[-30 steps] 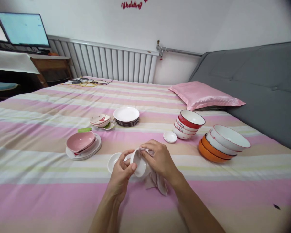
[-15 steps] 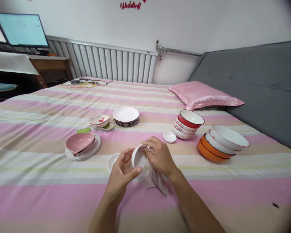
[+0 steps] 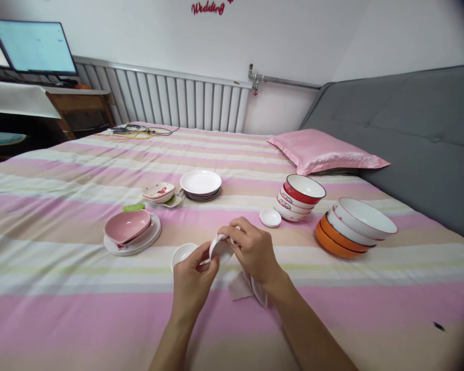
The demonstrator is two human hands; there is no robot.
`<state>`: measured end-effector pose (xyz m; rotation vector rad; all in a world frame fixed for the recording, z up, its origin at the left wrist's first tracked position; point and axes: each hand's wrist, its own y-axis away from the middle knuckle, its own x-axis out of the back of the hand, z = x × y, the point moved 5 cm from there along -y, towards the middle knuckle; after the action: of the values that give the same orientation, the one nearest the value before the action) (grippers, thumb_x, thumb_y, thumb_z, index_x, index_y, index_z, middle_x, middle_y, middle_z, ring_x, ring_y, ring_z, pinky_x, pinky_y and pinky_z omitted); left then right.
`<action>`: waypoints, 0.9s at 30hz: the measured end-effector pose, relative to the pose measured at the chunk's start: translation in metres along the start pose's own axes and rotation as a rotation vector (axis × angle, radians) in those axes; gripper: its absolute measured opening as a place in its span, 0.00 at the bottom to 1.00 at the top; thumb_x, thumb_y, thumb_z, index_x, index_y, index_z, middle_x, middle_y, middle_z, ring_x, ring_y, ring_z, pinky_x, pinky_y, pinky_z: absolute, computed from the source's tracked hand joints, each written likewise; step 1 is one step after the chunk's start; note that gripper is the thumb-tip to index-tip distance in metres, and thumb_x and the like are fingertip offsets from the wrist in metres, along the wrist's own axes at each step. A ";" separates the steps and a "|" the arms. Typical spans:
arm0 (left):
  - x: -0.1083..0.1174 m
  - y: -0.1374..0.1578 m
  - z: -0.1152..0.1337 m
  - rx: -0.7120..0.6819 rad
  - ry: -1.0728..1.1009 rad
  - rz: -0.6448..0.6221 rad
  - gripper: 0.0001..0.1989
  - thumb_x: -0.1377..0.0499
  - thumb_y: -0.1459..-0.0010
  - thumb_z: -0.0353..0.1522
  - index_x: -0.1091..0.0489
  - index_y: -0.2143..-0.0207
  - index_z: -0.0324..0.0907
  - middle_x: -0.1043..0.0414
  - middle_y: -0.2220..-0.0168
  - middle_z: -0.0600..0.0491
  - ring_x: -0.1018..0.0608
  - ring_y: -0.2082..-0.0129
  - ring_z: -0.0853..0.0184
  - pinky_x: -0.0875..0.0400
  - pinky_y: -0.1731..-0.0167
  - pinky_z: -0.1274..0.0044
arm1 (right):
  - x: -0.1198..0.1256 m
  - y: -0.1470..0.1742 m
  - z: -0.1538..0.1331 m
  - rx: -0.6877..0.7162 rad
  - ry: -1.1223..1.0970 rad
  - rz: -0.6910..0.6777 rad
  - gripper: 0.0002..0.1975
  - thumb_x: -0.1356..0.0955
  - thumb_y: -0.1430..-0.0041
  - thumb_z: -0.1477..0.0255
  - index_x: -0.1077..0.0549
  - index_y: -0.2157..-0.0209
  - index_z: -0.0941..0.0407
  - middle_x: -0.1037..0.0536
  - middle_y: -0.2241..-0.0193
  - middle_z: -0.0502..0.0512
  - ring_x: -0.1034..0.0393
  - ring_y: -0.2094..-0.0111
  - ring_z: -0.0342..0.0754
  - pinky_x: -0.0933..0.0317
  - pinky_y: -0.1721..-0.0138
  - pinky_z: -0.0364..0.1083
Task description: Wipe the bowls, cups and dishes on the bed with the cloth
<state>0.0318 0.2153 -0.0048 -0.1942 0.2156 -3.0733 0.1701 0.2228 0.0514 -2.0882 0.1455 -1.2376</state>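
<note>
Between my hands is a small white dish (image 3: 221, 251), tilted up on its edge. My left hand (image 3: 195, 274) pinches its left side with thumb and fingers. A pale cloth (image 3: 251, 289) is bunched in my right hand (image 3: 252, 248), whose fingers press it on the dish's upper rim; the cloth's tail hangs down toward the bedspread. Just beyond my left hand lies another small white dish (image 3: 182, 252), partly covered by the fingers. Small white dishes (image 3: 270, 217) also lie stacked to the right of my right hand.
The striped bedspread (image 3: 81, 319) bears a pink bowl (image 3: 127, 226) on white plates, heart-patterned dishes (image 3: 159, 190), a plate stack (image 3: 201, 182), red and white bowls (image 3: 302, 195) and orange and white bowls (image 3: 344, 237). Farther back are a pink pillow (image 3: 325, 149) and cables (image 3: 147, 130).
My left fingers have closed in on the dish, which has turned more edge-on. My right hand has shifted slightly along the rim with the cloth, and the cloth's tail has swung out.
</note>
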 end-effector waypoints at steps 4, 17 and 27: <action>0.000 0.002 -0.001 -0.005 0.024 0.099 0.15 0.40 0.50 0.32 0.25 0.58 0.42 0.23 0.69 0.55 0.23 0.68 0.67 0.31 0.67 0.80 | -0.001 0.002 0.002 -0.089 -0.110 0.052 0.11 0.35 0.43 0.77 0.25 0.61 0.50 0.27 0.66 0.51 0.32 0.69 0.41 0.42 0.70 0.38; -0.002 0.009 -0.005 0.164 0.461 0.315 0.18 0.34 0.56 0.32 0.26 0.59 0.40 0.22 0.67 0.53 0.22 0.65 0.65 0.29 0.62 0.76 | -0.008 0.002 0.003 -0.317 -0.278 0.117 0.06 0.35 0.46 0.75 0.25 0.70 0.57 0.25 0.73 0.54 0.31 0.71 0.45 0.38 0.68 0.42; -0.004 0.006 -0.009 0.134 0.510 0.245 0.14 0.35 0.53 0.33 0.29 0.61 0.41 0.24 0.65 0.54 0.24 0.64 0.69 0.31 0.63 0.80 | -0.023 0.005 0.002 -0.364 -0.321 -0.056 0.14 0.38 0.43 0.71 0.36 0.81 0.57 0.35 0.84 0.46 0.42 0.81 0.40 0.50 0.78 0.39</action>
<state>0.0348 0.2104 -0.0150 0.5808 0.0452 -2.8151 0.1604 0.2296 0.0311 -2.5929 0.1772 -0.9410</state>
